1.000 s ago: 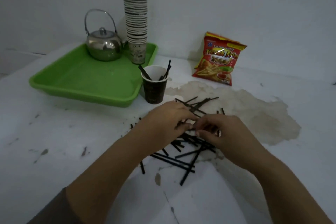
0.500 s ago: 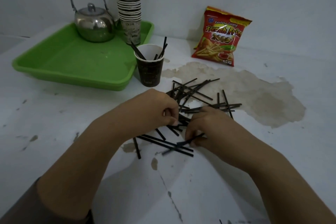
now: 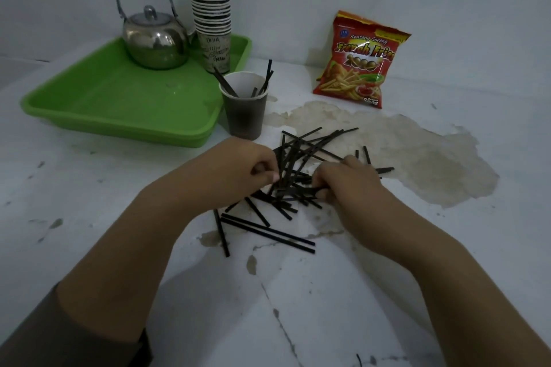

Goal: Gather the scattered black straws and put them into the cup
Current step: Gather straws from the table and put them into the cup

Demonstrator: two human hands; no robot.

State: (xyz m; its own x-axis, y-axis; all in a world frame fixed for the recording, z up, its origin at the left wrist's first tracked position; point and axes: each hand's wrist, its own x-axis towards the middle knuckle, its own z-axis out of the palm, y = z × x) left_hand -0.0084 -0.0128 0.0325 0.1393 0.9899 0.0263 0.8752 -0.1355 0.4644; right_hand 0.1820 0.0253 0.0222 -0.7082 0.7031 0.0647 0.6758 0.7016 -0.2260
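Note:
Several black straws point(image 3: 301, 155) lie in a loose heap on the white table, some longer ones point(image 3: 268, 232) nearer me. A dark paper cup point(image 3: 244, 110) with a white inside stands just behind the heap and holds a few straws upright. My left hand point(image 3: 238, 170) sits at the heap's left side, its fingers pinched on straws. At the right side, my right hand point(image 3: 346, 182) curls its fingers around a small bundle of straws. The two hands nearly meet over the middle of the heap.
A green tray point(image 3: 125, 110) at the back left carries a steel kettle point(image 3: 155, 39) and a tall stack of paper cups point(image 3: 211, 9). A red snack bag point(image 3: 360, 59) leans on the wall at the back right. A brownish stain point(image 3: 417, 158) marks the table.
Both hands have drawn closer together over the heap, pulling straws inward. The camera has come nearer and lower, so the cup and tray look larger.

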